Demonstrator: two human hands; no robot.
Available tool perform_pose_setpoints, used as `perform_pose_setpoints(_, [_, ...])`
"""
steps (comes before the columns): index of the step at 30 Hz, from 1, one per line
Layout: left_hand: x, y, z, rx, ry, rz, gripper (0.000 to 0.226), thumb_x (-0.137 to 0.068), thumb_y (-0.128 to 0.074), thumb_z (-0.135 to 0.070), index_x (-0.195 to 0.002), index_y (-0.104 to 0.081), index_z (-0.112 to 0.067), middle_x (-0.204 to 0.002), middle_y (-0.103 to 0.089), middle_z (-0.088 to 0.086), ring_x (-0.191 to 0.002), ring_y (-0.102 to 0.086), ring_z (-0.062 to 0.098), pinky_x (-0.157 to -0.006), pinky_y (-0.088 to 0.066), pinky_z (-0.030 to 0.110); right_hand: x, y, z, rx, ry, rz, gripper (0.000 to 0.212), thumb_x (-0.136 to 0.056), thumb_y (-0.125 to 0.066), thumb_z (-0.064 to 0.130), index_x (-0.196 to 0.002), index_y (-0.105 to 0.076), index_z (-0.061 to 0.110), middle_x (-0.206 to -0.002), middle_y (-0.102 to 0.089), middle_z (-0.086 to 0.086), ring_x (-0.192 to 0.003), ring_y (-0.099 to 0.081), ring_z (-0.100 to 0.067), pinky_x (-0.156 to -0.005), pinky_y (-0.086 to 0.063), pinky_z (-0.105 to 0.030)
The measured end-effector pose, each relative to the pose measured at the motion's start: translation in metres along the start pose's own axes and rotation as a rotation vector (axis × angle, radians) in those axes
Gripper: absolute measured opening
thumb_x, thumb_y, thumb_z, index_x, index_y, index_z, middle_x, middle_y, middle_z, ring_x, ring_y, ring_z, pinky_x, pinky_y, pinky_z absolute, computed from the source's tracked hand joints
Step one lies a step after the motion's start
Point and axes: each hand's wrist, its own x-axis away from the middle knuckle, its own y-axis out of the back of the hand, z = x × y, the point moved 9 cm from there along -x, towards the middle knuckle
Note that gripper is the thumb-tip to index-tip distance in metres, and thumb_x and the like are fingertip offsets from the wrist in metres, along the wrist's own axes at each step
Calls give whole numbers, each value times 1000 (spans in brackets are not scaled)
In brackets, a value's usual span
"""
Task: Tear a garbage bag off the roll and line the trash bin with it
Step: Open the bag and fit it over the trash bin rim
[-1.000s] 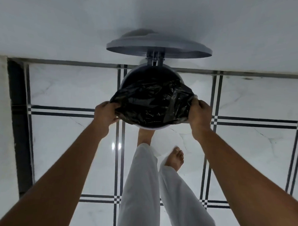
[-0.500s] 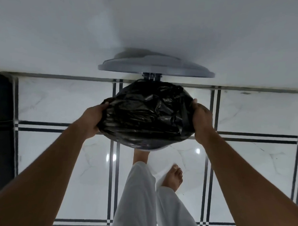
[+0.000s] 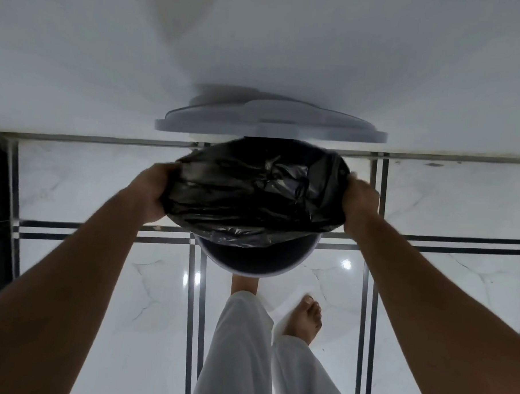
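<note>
We hold the black garbage bag (image 3: 253,196) stretched over the mouth of the trash bin (image 3: 259,261), which stands on the tiled floor (image 3: 446,205) against the wall (image 3: 259,48), its lid (image 3: 270,127) tipped up behind it. Our left hand (image 3: 150,193) grips the bag's edge at the left side of the bin; its fingers curl under the plastic, though their tips are hidden. Our right hand (image 3: 360,205) grips the edge at the right side of the bin in the same way, the fingers wrapped in and mostly out of sight. The bag covers the far part of the opening but leaves the near rim of the bin bare, so the lining is, as we judge it, only partly seated.

To do this step well, we should keep both grips firm and even, draw the near hem toward us and fold it down over the bare near rim, then work the cuff round both sides of the bin so it sits level. The film looks thin and crumpled; a sharp tug could tear it or pull the far side off. One bare foot (image 3: 304,319) stands just in front of the bin, so we should keep our balance while leaning in.
</note>
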Motion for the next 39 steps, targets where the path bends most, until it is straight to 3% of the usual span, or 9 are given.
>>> perform_pose_setpoints(6, [27, 7, 57, 24, 145, 13, 26, -92, -61, -26, -107, -72, -8, -98, -76, 15, -88, -72, 35, -95, -58, 50, 25, 4, -66, -94, -200, 76, 42, -109, -63, 54, -96, -74, 16, -105, -74, -9, -101, -70, -22, -87, -60, -41])
perform_pose_setpoints(12, [71, 1, 109, 160, 202, 151, 20, -76, -57, -25, -69, -74, -17, -87, -69, 9, -76, -69, 26, -91, -49, 46, 73, 1, -111, -405, -316, 153, 25, -108, -69, 43, -123, -77, 24, -120, -82, 0, -114, -75, -18, -89, -59, -35])
perform_pose_setpoints(18, [80, -4, 138, 286, 204, 369, 57, -108, -52, -63, -147, -71, -26, -152, -70, 4, -142, -65, 27, -124, -40, 59, 83, -5, -151, -396, -298, 211, 25, -105, -79, 42, -94, -72, 21, -96, -79, 4, -84, -70, -12, -80, -51, -31])
perform_pose_setpoints(23, [65, 9, 161, -474, 373, 422, 69, -80, -99, -24, -142, -71, -13, -136, -79, 4, -135, -68, 25, -116, -52, 49, 70, -5, -157, -156, -255, 266, 7, -104, -81, 23, -99, -78, 20, -73, -68, 2, -58, -53, -10, -52, -35, -23])
perform_pose_setpoints(27, [28, 34, 141, -1046, 283, 45, 42, -85, -91, -16, -124, -74, -14, -112, -77, 9, -102, -70, 26, -77, -62, 36, 47, 11, -146, 144, -188, 146, 30, -102, -65, -4, -125, -80, 8, -68, -64, 6, -55, -53, -11, -49, -43, -24])
perform_pose_setpoints(30, [8, 48, 109, -414, 156, -276, 30, -105, -61, 1, -133, -70, 3, -88, -68, 13, -70, -63, 23, -44, -56, 24, 33, 2, -121, -189, -184, 149, 36, -107, -58, -4, -141, -67, -5, -102, -72, -8, -82, -72, -18, -66, -64, -27])
perform_pose_setpoints(33, [6, 35, 96, 157, 185, -247, 24, -110, -49, 5, -107, -71, -5, -103, -74, 17, -70, -78, 22, -48, -60, 22, 31, 5, -87, -430, -203, 79, 39, -104, -51, -8, -134, -72, 7, -117, -79, -11, -95, -83, -30, -77, -70, -33])
perform_pose_setpoints(36, [13, 25, 77, 185, 143, -66, 36, -104, -46, 18, -108, -73, -6, -114, -79, 18, -95, -81, 22, -74, -67, 26, 40, 18, -52, -152, 12, -3, 47, -96, -56, 8, -137, -74, 20, -129, -77, -4, -117, -76, -26, -104, -64, -42])
perform_pose_setpoints(39, [23, 41, 55, -186, 57, -115, 48, -97, -50, 23, -132, -71, -4, -122, -79, 22, -84, -85, 22, -66, -68, 26, 55, 16, -11, 42, 280, 11, 39, -107, -66, 32, -145, -71, 31, -144, -70, 8, -125, -66, -15, -112, -53, -37])
